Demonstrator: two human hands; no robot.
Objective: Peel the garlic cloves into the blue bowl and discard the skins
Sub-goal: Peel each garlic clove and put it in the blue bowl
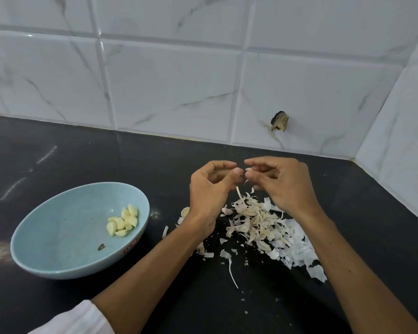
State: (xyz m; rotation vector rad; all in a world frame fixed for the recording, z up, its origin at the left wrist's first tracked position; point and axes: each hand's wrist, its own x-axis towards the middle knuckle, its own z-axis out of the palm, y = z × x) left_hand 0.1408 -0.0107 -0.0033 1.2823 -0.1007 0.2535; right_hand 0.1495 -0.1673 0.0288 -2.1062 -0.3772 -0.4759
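Pinching one garlic clove (249,169) tight in both grips, left hand (211,191) and right hand (284,186); squeeze harder and it could pop into the skins (258,224), not the blue bowl (58,235).

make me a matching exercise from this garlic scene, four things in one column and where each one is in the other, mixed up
Things
1. peeled cloves
2. pile of skins
3. clove being peeled
4. blue bowl

Places
a. pinched between the fingertips of the left hand and the right hand
b. lying inside the blue bowl, towards its right side
c. standing on the black counter, left of both hands
d. spread on the black counter under the hands

Pairs: 1-b, 2-d, 3-a, 4-c
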